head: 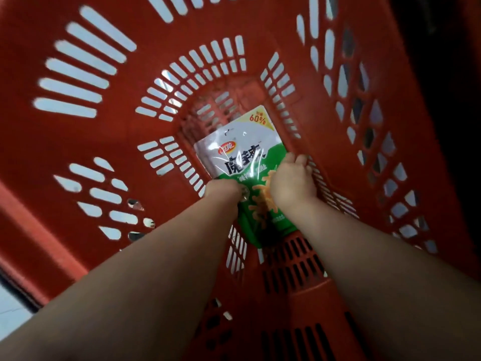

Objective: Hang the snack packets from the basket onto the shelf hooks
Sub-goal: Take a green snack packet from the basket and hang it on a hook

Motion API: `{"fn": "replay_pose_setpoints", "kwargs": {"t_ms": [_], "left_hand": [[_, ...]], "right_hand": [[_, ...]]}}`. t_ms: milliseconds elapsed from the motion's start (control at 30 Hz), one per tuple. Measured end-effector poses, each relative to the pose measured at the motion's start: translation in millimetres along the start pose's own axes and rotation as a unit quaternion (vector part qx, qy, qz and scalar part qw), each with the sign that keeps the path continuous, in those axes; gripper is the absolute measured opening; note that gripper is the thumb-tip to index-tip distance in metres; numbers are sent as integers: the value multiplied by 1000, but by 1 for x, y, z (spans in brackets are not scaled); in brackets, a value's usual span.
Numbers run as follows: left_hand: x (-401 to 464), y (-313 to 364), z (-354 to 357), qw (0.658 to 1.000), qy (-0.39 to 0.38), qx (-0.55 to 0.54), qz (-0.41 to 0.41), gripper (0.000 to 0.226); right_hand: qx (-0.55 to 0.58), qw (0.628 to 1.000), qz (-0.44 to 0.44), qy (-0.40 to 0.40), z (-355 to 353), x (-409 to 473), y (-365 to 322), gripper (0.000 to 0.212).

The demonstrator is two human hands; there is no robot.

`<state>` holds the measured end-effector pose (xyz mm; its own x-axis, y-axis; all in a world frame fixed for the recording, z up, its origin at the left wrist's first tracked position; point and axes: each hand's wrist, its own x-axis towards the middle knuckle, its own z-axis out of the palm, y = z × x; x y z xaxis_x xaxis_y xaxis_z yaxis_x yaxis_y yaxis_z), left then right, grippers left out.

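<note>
Both bare arms reached deep into a red plastic basket [78, 142] whose slotted walls filled nearly the whole view. One snack packet [242, 157] lay flat on the floor of the basket, toward its right wall, with its top edge pointing to the far end. The packet was glossy, white and grey across its upper half and green below, with dark lettering, an orange "60%" mark near the top corner and orange strips printed on the lower part.

The left hand [223, 190] was at the packet's lower left edge, its fingers curled down over that edge and gripping it; the fingertips themselves were hidden under the knuckles. The right hand [292, 178] lay on the packet's right side, close against the right wall of the basket, with its fingers bent over the packet's right edge, so it too seemed to be holding the packet, though the fingertips could not be seen.

Through the slots in the left wall a pale floor showed. The near wall of the basket, below the arms, was in shadow, its slots dark.
</note>
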<state>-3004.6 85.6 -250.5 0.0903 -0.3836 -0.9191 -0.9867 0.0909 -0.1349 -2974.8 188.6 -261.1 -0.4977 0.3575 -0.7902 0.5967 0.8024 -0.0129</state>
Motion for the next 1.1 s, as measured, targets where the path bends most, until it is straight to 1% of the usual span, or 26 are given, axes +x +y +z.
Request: {"fn": "replay_pose_setpoints", "kwargs": {"t_ms": [33, 67, 167, 233, 267, 333, 367, 467, 567, 633, 667, 700, 767, 867, 900, 933, 1000, 1100], "left_hand": [[2, 0, -1, 999, 10, -41, -4, 21], [8, -2, -1, 997, 19, -62, -30, 18], [8, -2, -1, 996, 15, -91, -6, 19], [6, -2, -2, 996, 10, -91, 14, 19], [-1, 0, -5, 995, 10, -93, 24, 18], [-8, 3, -12, 994, 5, -100, 53, 17], [-9, 4, -16, 991, -9, -118, 60, 20], [-29, 8, -31, 987, -29, -133, 81, 21], [-64, 10, -54, 983, -68, -129, 112, 17], [-90, 12, -75, 976, -60, -114, 178, 12], [-107, 14, -88, 969, -60, -110, 213, 15], [-127, 17, -102, 960, -71, -116, 244, 17], [-173, 21, -130, 938, -125, -124, 300, 18], [-256, 33, -176, 900, -190, -73, 386, 36], [-284, 38, -192, 885, -199, -53, 418, 38], [-316, 43, -208, 866, -204, -36, 455, 34], [-384, 53, -236, 826, -199, -6, 528, 26], [-497, 59, -274, 768, -202, -4, 608, 23]], "right_hand": [[20, 1000, 5, 6, -2, -2, 1, 42], [47, 999, 6, 6, -5, -4, 2, 42], [165, 986, -10, -27, -19, -11, 6, 27], [194, 979, -44, -52, -26, -22, 10, 19], [194, 977, -66, -55, -30, -29, 11, 19], [196, 974, -103, -38, -41, -45, 11, 24], [206, 972, -112, -31, -47, -54, 11, 26], [254, 960, -111, -32, -70, -77, 12, 33], [298, 947, -118, -1, -97, -100, 12, 39], [327, 940, -91, 4, -121, -120, 11, 47], [346, 935, -81, 6, -135, -133, 9, 49], [367, 927, -83, 16, -149, -146, 7, 47], [410, 907, -87, 53, -181, -177, 3, 36], [463, 876, -98, 93, -245, -233, -9, 11], [484, 862, -104, 106, -270, -253, -12, 10], [501, 851, -109, 118, -297, -276, -16, 13], [522, 831, -121, 151, -350, -324, -21, 27], [521, 809, -151, 227, -432, -406, -24, 43]]}}
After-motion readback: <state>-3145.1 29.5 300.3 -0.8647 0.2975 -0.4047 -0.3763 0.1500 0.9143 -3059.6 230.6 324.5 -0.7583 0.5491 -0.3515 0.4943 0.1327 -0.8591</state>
